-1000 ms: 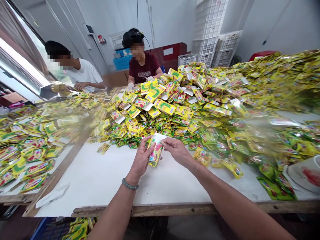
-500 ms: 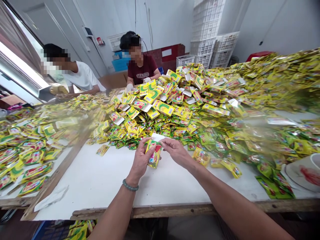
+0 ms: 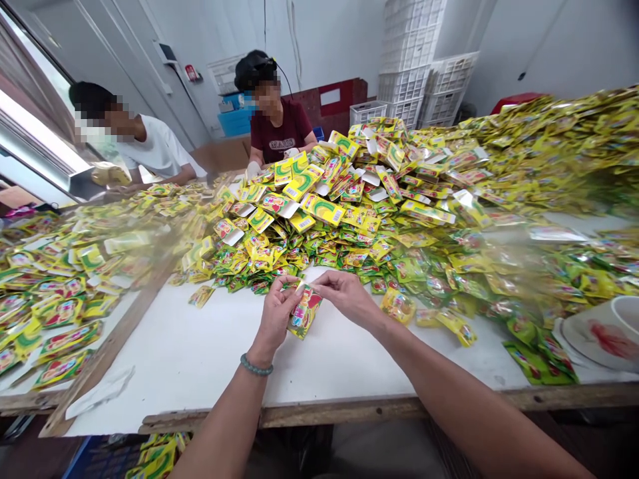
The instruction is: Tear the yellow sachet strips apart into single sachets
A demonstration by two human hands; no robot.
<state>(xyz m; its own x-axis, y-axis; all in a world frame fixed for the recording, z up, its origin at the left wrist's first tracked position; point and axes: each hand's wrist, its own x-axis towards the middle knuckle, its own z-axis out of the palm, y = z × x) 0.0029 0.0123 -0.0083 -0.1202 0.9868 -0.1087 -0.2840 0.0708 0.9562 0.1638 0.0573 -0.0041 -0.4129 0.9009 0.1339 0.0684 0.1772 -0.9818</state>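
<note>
A small yellow-green printed cardboard box (image 3: 306,315) is held tilted above the white table (image 3: 210,359). My left hand (image 3: 274,313) grips it from the left, thumb across its front; a beaded bracelet is on that wrist. My right hand (image 3: 347,297) is closed at the box's upper end, thumb and forefinger pinching around its white flap. Just beyond my hands is a heap of similar boxes (image 3: 322,209), several with white flaps open, over yellow and green sachets (image 3: 257,263). A loose sachet (image 3: 398,306) lies right of my right hand.
A white tub with a red pattern (image 3: 606,332) stands at the right. A wooden strip (image 3: 117,332) divides off more packets at the left. Two people sit across the table, one in a maroon shirt (image 3: 279,130). White crates (image 3: 407,80) are stacked behind.
The white flap stood up from the box and now shows much less, bent down at the top under my fingers. The box has come slightly left, and the whole view has shifted a little.
</note>
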